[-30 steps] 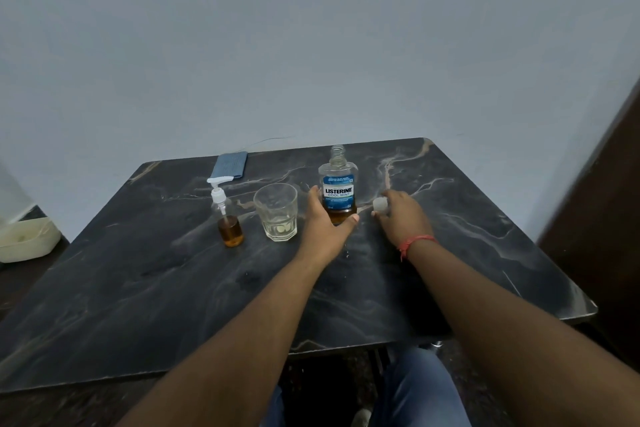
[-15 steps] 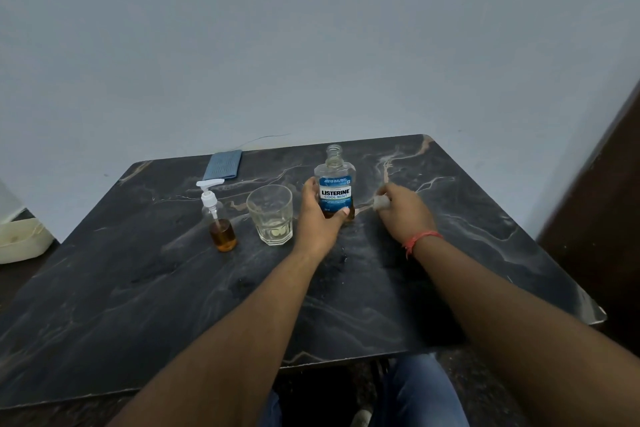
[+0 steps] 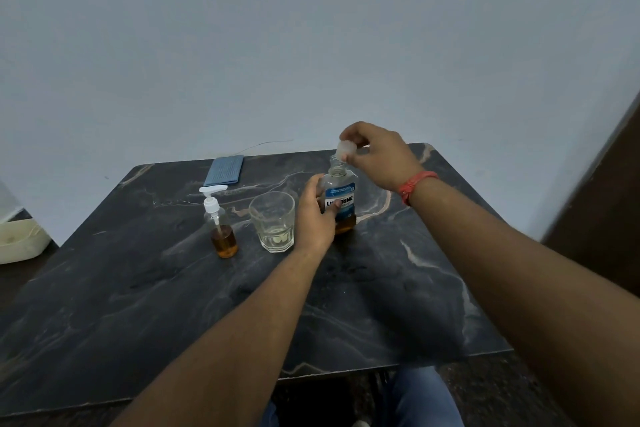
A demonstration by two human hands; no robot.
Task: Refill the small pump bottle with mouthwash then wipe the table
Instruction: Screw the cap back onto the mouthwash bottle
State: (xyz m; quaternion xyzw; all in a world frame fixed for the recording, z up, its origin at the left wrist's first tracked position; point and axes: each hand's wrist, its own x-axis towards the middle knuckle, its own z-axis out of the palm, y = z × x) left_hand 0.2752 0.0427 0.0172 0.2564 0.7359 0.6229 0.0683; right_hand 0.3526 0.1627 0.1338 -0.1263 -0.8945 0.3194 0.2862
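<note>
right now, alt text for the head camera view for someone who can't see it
A person's right hand holds a clear cap just above the open neck of a mouthwash bottle, which the left hand grips on a dark marble table. Left of it stand a glass, a small pump bottle and a folded blue cloth.

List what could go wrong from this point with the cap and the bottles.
1. The right hand pinches the cap tilted just above the open neck of the mouthwash bottle; it may go on crooked or slip off.
2. The left hand grips the bottle right beside the glass; a twist could knock it.
3. The pump bottle looks only part full, so capping may be premature.
</note>
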